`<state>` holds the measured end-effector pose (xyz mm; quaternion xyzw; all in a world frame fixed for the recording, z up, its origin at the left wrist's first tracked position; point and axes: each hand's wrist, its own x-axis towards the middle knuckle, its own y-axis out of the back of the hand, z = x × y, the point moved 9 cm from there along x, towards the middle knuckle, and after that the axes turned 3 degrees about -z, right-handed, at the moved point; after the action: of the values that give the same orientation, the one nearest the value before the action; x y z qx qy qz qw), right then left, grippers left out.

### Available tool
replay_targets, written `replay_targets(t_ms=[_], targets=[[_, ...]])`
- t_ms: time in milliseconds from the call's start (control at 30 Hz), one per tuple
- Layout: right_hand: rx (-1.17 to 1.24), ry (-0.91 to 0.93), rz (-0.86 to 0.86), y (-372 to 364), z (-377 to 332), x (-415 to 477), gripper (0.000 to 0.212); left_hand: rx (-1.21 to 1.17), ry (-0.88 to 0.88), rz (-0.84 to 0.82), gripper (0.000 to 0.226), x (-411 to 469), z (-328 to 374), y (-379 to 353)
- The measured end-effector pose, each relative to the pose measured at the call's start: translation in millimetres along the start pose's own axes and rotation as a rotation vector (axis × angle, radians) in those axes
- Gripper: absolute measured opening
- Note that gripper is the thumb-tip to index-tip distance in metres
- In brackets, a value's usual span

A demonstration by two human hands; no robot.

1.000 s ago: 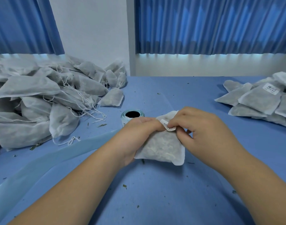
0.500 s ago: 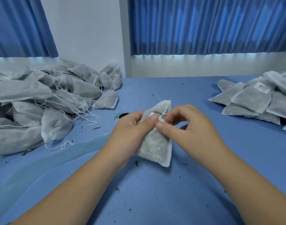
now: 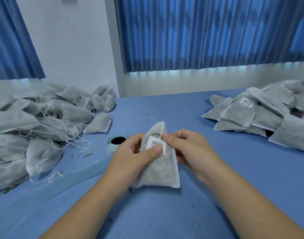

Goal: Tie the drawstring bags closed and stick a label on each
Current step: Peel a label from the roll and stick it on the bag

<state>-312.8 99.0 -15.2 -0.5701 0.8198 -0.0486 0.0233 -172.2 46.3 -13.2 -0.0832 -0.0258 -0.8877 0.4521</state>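
- My left hand: fingers hold the drawstring bag, thumb pressing the label.
- My right hand: fingers pinch the bag's edge.
- Risk, I judge: the drawstring gets caught under the label, so a corner lifts.

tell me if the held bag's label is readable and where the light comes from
Head view: the label on the bag shows barcode bars but its text is too soft to read; light glows from below the curtains behind the table.

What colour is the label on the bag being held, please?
The label is white with black barcode print, in the head view.
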Motion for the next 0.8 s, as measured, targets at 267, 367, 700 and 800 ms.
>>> replay_targets(t_ms=[267, 367, 700, 800], targets=[[-0.138, -0.003, -0.1, 13, -4, -19, 0.039, -0.133, 0.04, 0.188, 0.028, 25, 5, -27], [-0.111, 0.032, -0.103, 38, -15, -30, 0.028, -0.204, 0.091, 0.19, 0.039, 41, 1, -61], [0.124, 0.021, 0.25, 202, -54, -65, 0.012, -0.355, 0.177, -0.156, 0.034, 73, 17, -239], [0.247, 0.065, 0.375, 246, -76, -71, 0.007, -0.332, 0.2, -0.181, 0.032, 75, 22, -269]])
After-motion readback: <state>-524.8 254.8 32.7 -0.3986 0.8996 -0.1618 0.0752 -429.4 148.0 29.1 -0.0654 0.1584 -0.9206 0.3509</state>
